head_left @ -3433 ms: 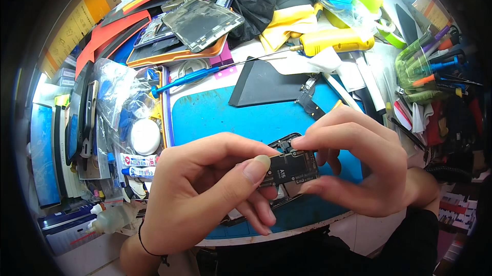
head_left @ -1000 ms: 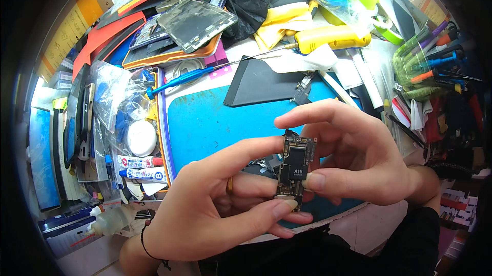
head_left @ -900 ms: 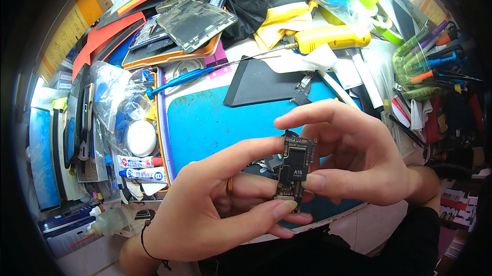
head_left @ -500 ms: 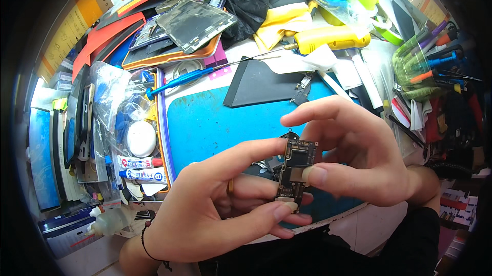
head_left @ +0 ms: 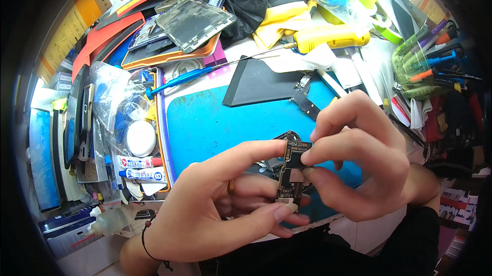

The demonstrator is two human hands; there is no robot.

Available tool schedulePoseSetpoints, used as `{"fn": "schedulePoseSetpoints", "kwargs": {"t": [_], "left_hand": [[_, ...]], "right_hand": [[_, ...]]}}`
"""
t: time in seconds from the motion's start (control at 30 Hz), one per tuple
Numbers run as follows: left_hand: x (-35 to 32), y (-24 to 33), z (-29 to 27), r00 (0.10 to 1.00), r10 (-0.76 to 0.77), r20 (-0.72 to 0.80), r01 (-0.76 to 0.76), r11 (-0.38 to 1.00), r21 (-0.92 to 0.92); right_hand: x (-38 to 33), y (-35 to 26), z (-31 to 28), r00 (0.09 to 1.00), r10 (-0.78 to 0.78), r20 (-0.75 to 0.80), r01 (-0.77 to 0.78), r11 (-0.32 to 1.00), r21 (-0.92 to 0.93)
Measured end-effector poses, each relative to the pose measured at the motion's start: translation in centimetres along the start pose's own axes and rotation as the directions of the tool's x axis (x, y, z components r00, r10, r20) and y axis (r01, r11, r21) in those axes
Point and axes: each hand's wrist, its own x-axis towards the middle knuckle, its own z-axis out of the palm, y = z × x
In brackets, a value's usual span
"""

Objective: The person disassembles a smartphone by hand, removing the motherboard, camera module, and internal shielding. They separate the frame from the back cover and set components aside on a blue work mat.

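The table [head_left: 128, 255] is covered by a blue work mat [head_left: 215, 122]. On the mat a dark wedge-shaped sheet [head_left: 256, 84] and a small black bracket part [head_left: 306, 99] are seen. A blue-handled screwdriver [head_left: 179, 79], a yellow-handled tool [head_left: 328, 38] and glue tubes [head_left: 136, 168] are laid around it.

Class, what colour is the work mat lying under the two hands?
Blue; the mat shows best in the head view, its only view.

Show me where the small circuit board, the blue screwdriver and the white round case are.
circuit board [head_left: 291, 169], head view, middle of its dark face.
blue screwdriver [head_left: 179, 80], head view, middle of its handle.
white round case [head_left: 141, 139], head view, centre of its top.
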Motion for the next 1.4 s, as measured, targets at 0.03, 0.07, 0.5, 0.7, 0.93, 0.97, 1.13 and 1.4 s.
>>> {"fn": "schedulePoseSetpoints", "kwargs": {"t": [0.03,0.07,0.5,0.7,0.93,0.97,1.13,1.4], "left_hand": [[0.04,-0.05,0.0,1.0,0.009,0.004,-0.009,1.0,0.008],[0.04,-0.08,-0.01,1.0,0.017,0.012,-0.017,1.0,0.012],[0.2,-0.1,-0.08,0.999,-0.042,-0.005,0.041,0.997,-0.064],[0.25,-0.15,-0.15,0.999,-0.035,0.003,0.035,0.998,-0.049],[0.24,-0.22,-0.14,1.0,-0.028,0.007,0.028,0.998,-0.053],[0.23,-0.22,-0.15,1.0,-0.016,0.017,0.017,0.998,-0.065],[0.26,-0.2,-0.17,1.0,-0.029,0.01,0.03,0.998,-0.048],[0.27,-0.21,-0.09,1.0,-0.029,0.005,0.029,0.999,-0.039]], "right_hand": [[-0.03,-0.02,0.16,0.999,-0.028,-0.019,0.028,0.999,-0.034],[-0.07,-0.07,0.26,0.999,-0.042,-0.027,0.041,0.998,-0.041],[-0.09,0.24,0.41,0.995,-0.097,-0.028,0.096,0.995,-0.04],[-0.02,0.3,0.25,0.997,-0.071,-0.014,0.071,0.997,0.014],[0.09,0.47,0.24,0.997,-0.083,-0.011,0.083,0.996,0.013],[0.09,0.46,0.24,0.997,-0.082,-0.011,0.082,0.997,0.014],[0.08,0.4,0.15,0.997,-0.078,-0.003,0.078,0.997,0.011],[0.01,0.36,0.23,0.998,-0.063,-0.009,0.063,0.997,0.033]]}}
